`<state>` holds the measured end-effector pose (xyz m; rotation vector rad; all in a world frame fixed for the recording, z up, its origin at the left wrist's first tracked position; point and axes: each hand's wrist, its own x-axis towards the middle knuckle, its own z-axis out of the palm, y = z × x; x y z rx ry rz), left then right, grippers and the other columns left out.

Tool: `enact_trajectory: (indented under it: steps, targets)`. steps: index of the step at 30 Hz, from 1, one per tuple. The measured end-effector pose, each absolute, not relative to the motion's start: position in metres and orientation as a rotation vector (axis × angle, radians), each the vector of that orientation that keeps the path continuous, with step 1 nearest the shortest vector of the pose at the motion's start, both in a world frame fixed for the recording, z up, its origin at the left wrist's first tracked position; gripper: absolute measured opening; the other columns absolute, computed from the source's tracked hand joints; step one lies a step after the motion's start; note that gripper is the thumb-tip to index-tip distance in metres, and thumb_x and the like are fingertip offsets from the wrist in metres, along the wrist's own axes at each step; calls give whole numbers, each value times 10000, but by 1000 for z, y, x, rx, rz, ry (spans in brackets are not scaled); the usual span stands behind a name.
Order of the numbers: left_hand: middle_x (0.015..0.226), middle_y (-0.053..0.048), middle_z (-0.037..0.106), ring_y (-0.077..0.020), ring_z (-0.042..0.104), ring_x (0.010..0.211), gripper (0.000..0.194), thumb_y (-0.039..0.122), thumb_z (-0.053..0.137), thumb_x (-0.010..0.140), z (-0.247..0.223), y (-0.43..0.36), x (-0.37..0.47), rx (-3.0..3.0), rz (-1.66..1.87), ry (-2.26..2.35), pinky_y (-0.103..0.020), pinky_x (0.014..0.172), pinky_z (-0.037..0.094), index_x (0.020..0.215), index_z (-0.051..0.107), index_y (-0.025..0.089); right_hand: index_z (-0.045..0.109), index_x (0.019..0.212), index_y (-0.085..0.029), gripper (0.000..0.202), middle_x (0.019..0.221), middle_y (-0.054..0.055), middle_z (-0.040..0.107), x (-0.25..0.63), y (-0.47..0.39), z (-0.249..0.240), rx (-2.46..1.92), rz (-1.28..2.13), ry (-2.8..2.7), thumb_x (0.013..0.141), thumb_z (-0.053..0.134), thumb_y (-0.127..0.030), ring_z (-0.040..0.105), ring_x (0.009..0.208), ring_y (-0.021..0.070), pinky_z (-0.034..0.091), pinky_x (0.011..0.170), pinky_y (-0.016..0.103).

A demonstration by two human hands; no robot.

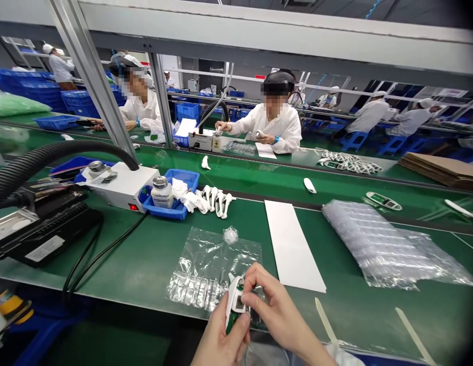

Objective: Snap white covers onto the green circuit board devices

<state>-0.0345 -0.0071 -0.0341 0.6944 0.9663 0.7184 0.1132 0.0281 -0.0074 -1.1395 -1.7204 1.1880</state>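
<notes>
Near the front edge of the green bench, my left hand (224,333) is closed around a white plastic device (233,300) with a green circuit board and a squarish frame in it. My right hand (269,300) is beside it, thumb and index finger pinched at the upper part of the same device; anything small between the fingertips is hidden. A clear plastic bag (198,254) lies flat just beyond my hands, with a small crumpled clear piece (230,235) at its far edge.
Ahead stand a blue tray (171,212) with a jar (162,193), and white curved parts (219,201). White paper (293,244) and bubble packaging (373,244) lie rightward. Left are a white box (125,183), hose and cables. Beyond the conveyor, a person (276,122) works.
</notes>
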Motion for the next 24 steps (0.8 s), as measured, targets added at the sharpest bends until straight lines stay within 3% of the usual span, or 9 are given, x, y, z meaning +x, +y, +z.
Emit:
enact_trajectory:
  steps: [4, 7, 10, 13, 16, 20, 24]
  targets:
    - [594, 77, 460, -55, 299, 446, 672, 630, 631, 735, -34, -5, -36, 736, 736, 979, -232, 442, 192, 1193, 454, 171, 422, 811, -211, 172, 864, 20, 472, 105, 20, -11, -1103, 965, -1917, 971, 395, -154, 453, 823, 183, 376, 732, 317]
    - [536, 108, 382, -60, 263, 453, 704, 623, 649, 722, -33, -3, -37, 684, 792, 1001, -225, 448, 195, 1207, 435, 159, 392, 841, -211, 177, 869, 41, 469, 98, 4, -10, -966, 737, -2044, 957, 336, -90, 453, 811, 193, 390, 747, 354]
    - [518, 117, 365, -48, 232, 445, 703, 637, 682, 679, -32, -1, -39, 580, 831, 1009, -212, 447, 164, 1153, 446, 176, 399, 872, -217, 159, 837, 33, 483, 96, 5, -6, -892, 640, -1965, 951, 349, -88, 465, 750, 179, 404, 701, 331]
    - [568, 86, 456, -29, 267, 436, 664, 647, 714, 636, -29, 0, -42, 533, 864, 1025, -200, 444, 147, 1055, 479, 190, 416, 830, -214, 149, 780, 10, 499, 102, 42, -5, -1148, 681, -1899, 965, 380, -165, 480, 705, 161, 407, 649, 284]
    - [589, 76, 496, -20, 279, 430, 753, 669, 732, 591, -26, 1, -45, 485, 886, 1067, -188, 441, 156, 1106, 464, 191, 416, 767, -208, 174, 714, -13, 501, 107, 100, -13, -1389, 705, -1958, 940, 428, -207, 492, 659, 145, 412, 618, 249]
    - [577, 72, 511, -18, 272, 409, 835, 669, 753, 565, -25, 4, -46, 465, 907, 1056, -183, 417, 152, 1178, 456, 185, 464, 746, -189, 156, 706, -15, 513, 104, 153, -29, -1478, 631, -2095, 881, 486, -114, 509, 654, 138, 384, 625, 238]
    - [598, 54, 545, -78, 474, 524, 927, 630, 837, 443, -26, 7, -44, 288, 965, 1164, -181, 499, 366, 1191, 504, 195, 564, 886, -179, 81, 930, 26, 532, 104, 160, -34, -1598, 485, -2226, 834, 611, -138, 526, 669, 132, 364, 631, 251]
